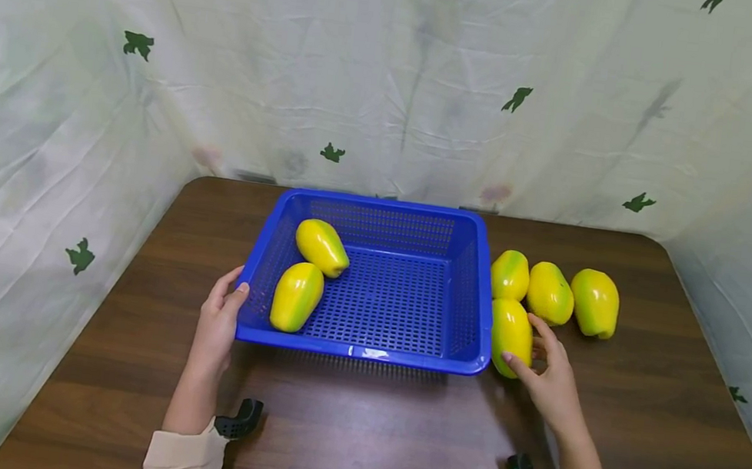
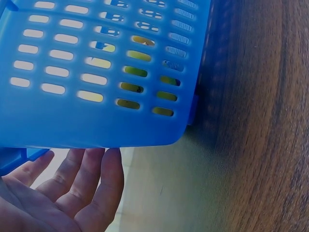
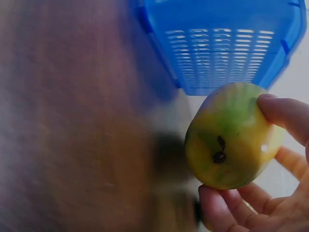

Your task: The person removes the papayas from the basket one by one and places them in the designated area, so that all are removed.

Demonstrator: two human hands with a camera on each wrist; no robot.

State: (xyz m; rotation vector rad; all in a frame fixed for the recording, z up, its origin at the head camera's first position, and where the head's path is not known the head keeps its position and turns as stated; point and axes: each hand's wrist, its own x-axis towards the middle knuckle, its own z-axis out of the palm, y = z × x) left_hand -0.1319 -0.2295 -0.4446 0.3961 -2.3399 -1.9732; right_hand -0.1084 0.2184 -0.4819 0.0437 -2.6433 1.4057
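A blue plastic basket [image 1: 369,354] with slotted walls stands on the table. My left hand [image 1: 218,319] grips its left rim, thumb on top; in the left wrist view the fingers [image 2: 112,176] reach the edge of the basket's wall [image 2: 96,125]. Inside, on the left, lie two yellow-green mangoes, a rear mango [image 1: 321,247] and a front mango [image 1: 297,297]. My right hand [image 1: 551,374] holds another mango [image 1: 511,335] between thumb and fingers, just outside the basket's right wall. In the right wrist view this mango [image 3: 231,140] shows a dark stem mark and appears raised off the table.
Right of the basket, three more mangoes lie on the brown wooden table [image 1: 661,422]: a left one [image 1: 509,274], a middle one [image 1: 550,293] and a right one [image 1: 594,302]. Pale cloth [image 1: 419,100] with green leaf shapes hangs behind and at both sides.
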